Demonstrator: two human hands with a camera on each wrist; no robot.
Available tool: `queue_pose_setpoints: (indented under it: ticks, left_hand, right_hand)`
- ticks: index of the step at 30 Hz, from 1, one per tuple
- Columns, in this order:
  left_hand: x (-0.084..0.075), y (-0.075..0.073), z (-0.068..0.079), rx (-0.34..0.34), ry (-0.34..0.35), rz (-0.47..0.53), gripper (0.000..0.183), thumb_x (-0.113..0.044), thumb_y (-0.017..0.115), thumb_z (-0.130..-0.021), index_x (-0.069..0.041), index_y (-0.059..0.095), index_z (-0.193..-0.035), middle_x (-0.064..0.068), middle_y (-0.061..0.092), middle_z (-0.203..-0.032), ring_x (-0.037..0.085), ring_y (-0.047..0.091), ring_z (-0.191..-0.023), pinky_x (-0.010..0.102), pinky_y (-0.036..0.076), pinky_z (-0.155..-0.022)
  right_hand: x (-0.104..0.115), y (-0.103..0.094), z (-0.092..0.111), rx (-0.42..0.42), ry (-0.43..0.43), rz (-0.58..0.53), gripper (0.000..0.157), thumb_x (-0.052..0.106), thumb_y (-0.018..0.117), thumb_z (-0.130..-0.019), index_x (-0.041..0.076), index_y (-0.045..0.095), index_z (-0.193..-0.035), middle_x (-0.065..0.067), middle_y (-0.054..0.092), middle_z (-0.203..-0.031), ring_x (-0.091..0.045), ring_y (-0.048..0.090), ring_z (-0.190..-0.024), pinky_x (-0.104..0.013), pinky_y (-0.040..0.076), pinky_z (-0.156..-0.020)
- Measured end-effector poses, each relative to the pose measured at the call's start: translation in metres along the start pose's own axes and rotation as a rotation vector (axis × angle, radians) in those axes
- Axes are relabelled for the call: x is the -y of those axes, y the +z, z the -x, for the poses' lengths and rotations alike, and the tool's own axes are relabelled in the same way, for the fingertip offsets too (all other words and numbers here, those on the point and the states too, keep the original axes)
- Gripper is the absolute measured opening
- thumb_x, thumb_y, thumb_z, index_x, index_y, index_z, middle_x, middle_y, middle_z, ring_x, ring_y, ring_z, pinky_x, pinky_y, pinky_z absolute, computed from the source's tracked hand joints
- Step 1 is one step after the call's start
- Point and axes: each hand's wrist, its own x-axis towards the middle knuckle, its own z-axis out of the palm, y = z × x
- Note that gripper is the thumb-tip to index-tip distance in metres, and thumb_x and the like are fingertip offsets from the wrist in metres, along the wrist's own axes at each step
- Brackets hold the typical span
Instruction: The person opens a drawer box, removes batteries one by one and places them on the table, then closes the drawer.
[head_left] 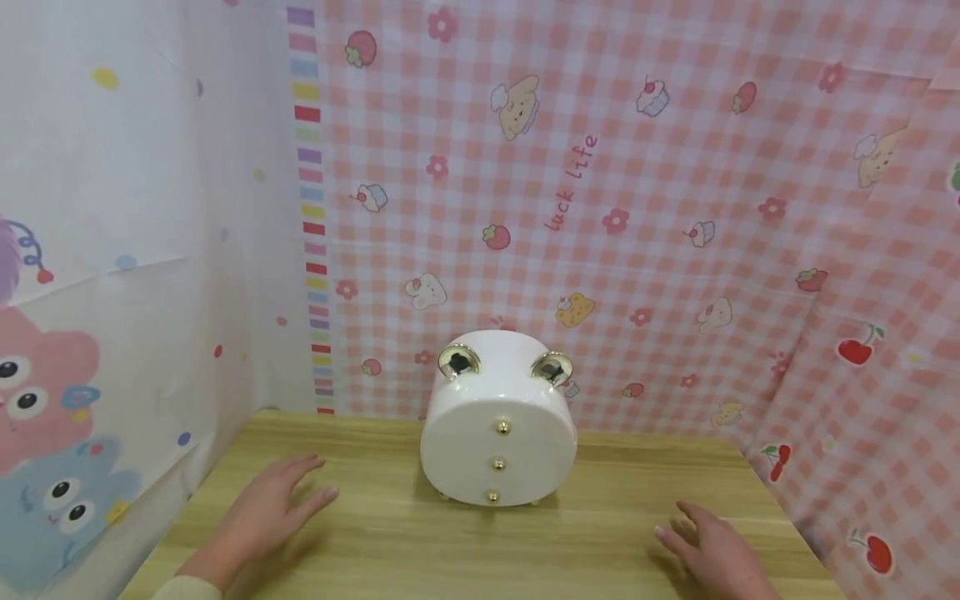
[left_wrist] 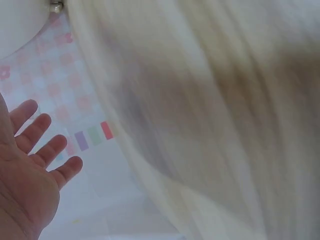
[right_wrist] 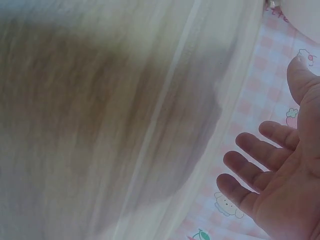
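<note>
A white, glossy rounded case [head_left: 461, 450] with an oval front stands near the back of the wooden table. Three gold knobs [head_left: 498, 464] run down its front, and two gold-rimmed round pieces [head_left: 458, 361] stick up at its top. To the left of the case, my left hand [head_left: 262, 508] hovers apart from it, fingers loosely extended and holding nothing. On the other side, my right hand [head_left: 712, 550] is held out with bare, relaxed fingers. Both wrist views show spread fingers, with part of the case at an upper corner.
The wooden tabletop [head_left: 420, 558] stretches between the hands. Behind it hangs a pink checked cloth [head_left: 465, 200] with printed strawberries and cupcakes. A white cloth with cartoon figures [head_left: 67, 508] closes off the left, and more checked cloth [head_left: 900, 417] the right.
</note>
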Motion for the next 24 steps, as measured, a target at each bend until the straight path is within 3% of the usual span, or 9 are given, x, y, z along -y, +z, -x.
queue_pose_setpoints:
  ticks: [11,19,24]
  left_hand:
    - [-0.035,-0.009,-0.028,-0.039,0.002,0.134,0.059,-0.049,0.064,-0.106,-0.004,0.064,-0.144,0.019,0.068,-0.145,0.045,0.063,-0.134,0.067,0.051,-0.111]
    - [-0.069,-0.02,-0.074,-0.091,0.041,0.222,0.063,-0.053,0.063,-0.105,-0.01,0.058,-0.151,0.019,0.061,-0.154,0.045,0.056,-0.142,0.068,0.047,-0.116]
    - [-0.095,-0.028,-0.101,-0.113,0.099,0.251,0.068,-0.052,0.071,-0.1,-0.015,0.055,-0.155,0.017,0.056,-0.16,0.046,0.048,-0.151,0.07,0.04,-0.122]
  right_hand:
    - [0.017,-0.004,0.003,-0.014,-0.018,-0.044,0.08,0.061,0.061,-0.103,-0.008,0.059,-0.142,-0.028,0.069,-0.136,-0.046,0.069,-0.12,-0.062,0.059,-0.095]
    - [0.038,-0.002,0.003,-0.047,-0.023,-0.131,0.061,0.052,0.069,-0.101,0.0,0.069,-0.132,-0.009,0.079,-0.115,-0.029,0.075,-0.106,-0.053,0.063,-0.09]
    - [0.051,0.001,0.006,-0.05,-0.027,-0.174,0.056,0.048,0.073,-0.099,0.0,0.071,-0.129,-0.005,0.08,-0.112,-0.024,0.075,-0.103,-0.05,0.064,-0.09]
